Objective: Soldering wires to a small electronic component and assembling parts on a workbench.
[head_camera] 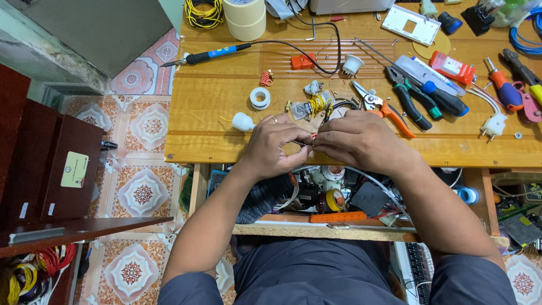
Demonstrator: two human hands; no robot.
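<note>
My left hand (275,144) and my right hand (357,140) meet fingertip to fingertip over the front edge of the wooden workbench (226,96). Between the fingers they pinch a small thin wire piece (309,142) with a red tip; most of it is hidden by the fingers. Just beyond the hands lie a bundle of yellow and black wires (322,105), a small white plug part (243,121) and a roll of white tape (260,97).
A blue-handled soldering iron (217,54) lies at the back left. Orange-handled wire strippers (384,107), green pliers (407,97), screwdrivers (504,87) and a white plug (494,125) lie to the right. Under the bench is an open drawer (339,217) full of parts.
</note>
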